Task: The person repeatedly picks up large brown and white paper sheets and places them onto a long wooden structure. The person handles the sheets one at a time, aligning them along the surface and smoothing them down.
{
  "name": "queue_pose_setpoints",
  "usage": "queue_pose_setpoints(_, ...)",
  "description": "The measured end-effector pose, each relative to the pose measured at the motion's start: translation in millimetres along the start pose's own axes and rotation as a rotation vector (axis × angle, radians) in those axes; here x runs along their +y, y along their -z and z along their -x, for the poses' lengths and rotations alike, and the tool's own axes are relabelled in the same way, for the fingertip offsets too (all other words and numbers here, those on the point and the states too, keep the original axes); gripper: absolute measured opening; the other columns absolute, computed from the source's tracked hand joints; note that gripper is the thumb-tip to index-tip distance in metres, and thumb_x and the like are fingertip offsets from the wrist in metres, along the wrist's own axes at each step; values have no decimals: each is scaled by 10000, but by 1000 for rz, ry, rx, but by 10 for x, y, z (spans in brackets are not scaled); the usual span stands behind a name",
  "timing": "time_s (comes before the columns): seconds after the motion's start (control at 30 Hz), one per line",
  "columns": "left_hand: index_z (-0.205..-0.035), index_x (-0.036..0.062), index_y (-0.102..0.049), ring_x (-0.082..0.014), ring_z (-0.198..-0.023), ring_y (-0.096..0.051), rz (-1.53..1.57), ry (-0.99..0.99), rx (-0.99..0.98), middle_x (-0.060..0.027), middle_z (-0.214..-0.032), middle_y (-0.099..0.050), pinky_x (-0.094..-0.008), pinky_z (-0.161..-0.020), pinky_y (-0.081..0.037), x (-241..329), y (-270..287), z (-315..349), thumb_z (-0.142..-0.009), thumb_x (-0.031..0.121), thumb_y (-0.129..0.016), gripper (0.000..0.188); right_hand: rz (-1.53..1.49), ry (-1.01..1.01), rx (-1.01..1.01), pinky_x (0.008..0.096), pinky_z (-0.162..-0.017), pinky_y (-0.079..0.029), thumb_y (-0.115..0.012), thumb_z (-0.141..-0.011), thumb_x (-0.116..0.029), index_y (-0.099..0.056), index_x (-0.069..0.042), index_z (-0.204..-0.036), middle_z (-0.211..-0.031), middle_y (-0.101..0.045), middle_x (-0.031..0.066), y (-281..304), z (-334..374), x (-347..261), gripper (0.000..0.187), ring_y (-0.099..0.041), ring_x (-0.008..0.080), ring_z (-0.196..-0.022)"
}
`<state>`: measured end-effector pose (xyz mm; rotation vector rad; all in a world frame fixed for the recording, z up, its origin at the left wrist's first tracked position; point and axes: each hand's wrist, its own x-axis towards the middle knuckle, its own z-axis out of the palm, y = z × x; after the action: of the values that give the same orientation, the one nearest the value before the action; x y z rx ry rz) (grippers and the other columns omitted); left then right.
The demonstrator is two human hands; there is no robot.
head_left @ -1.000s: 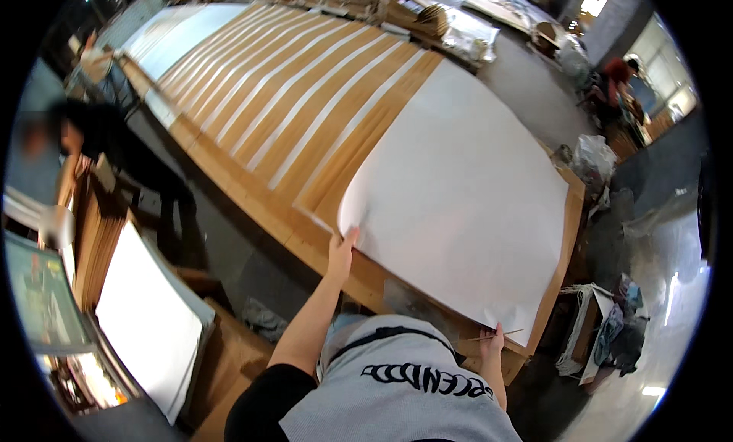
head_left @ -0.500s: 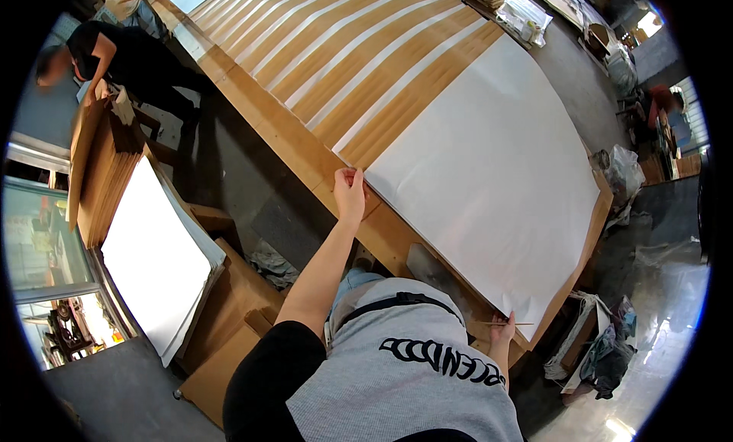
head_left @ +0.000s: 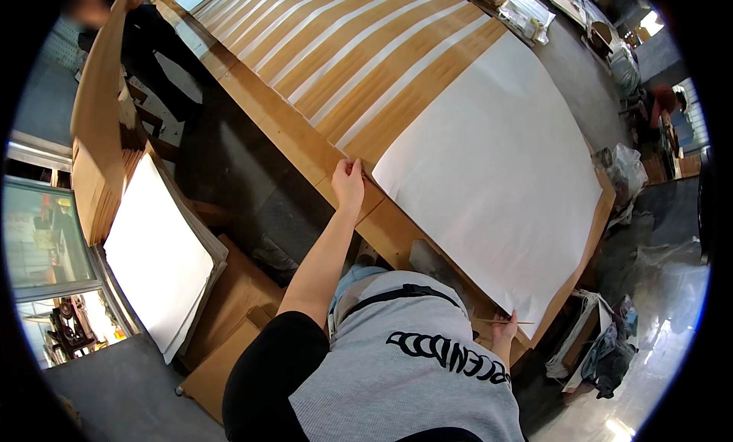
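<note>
A large white paper sheet [head_left: 496,167] lies flat on a long wooden table [head_left: 305,148], covering its near end. My left hand [head_left: 348,184] pinches the sheet's near left corner at the table's edge. My right hand [head_left: 504,327] grips the near right corner, where the paper hangs a little over the edge. Beyond the sheet, tan veneer strips [head_left: 359,53] with pale gaps between them run along the table.
A stack of white sheets [head_left: 156,255] rests on brown boards [head_left: 217,320] at my left. Tall brown boards [head_left: 95,121] lean further left, beside another person [head_left: 145,30] at the top left. Bags and clutter [head_left: 603,350] stand on the floor at the right.
The view has swung left and closer. Both hands keep hold of the sheet's near corners, and the sheet now lies further along the table's near end.
</note>
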<state>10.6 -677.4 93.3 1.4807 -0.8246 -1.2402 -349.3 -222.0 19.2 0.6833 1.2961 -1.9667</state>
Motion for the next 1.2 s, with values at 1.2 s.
queue_pose_setpoints(1.2, -945, 40, -495, -167, -528, -554, -228, 211, -237, -85, -667, -566, -265, -439, -448, 105, 90, -156, -863, 224, -483, 202, 270, -19, 218, 189, -361, -223, -492, -865, -315, -470, -48, -983, -880, -588, 78, -333, 372, -26, 293, -600, 201, -731)
